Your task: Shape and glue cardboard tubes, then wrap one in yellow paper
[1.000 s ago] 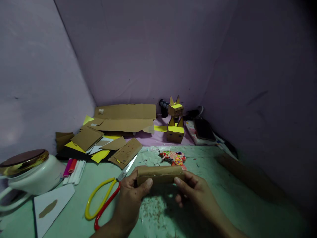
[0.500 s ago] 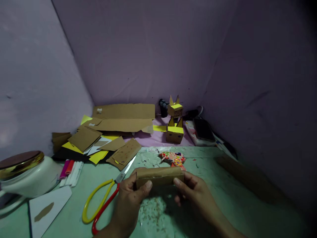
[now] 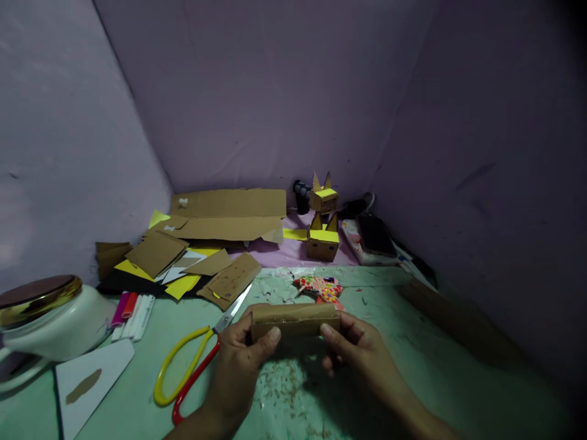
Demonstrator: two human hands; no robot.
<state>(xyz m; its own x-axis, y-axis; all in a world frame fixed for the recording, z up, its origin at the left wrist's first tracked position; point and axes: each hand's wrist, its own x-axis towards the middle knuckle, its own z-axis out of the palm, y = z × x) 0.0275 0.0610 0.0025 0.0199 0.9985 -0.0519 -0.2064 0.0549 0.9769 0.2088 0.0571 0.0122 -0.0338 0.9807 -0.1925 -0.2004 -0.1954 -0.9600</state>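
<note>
A folded piece of brown cardboard [image 3: 296, 319] is held level between both hands, above the green tabletop. My left hand [image 3: 245, 354] grips its left end, thumb on the near face. At the right end my right hand [image 3: 355, 345] pinches it, thumb in front and fingers behind. A shiny line runs along the cardboard's near edge. Just left of my left hand lie scissors [image 3: 202, 354] with one yellow and one red handle, blades parted little if at all. Beyond the cardboard sits a colourful patterned object [image 3: 321, 287], partly hidden.
Cardboard sheets [image 3: 229, 211] and yellow and white paper pile up at the back left. Two small cardboard boxes with pointed ears [image 3: 323, 244] stand at the back, near a phone [image 3: 376, 235]. Markers [image 3: 132, 315], a white pot [image 3: 50, 324] and a white card [image 3: 94, 385] are at left.
Both hands keep the same hold on the cardboard. The whole view has shifted very slightly, with most things a little higher in the picture.
</note>
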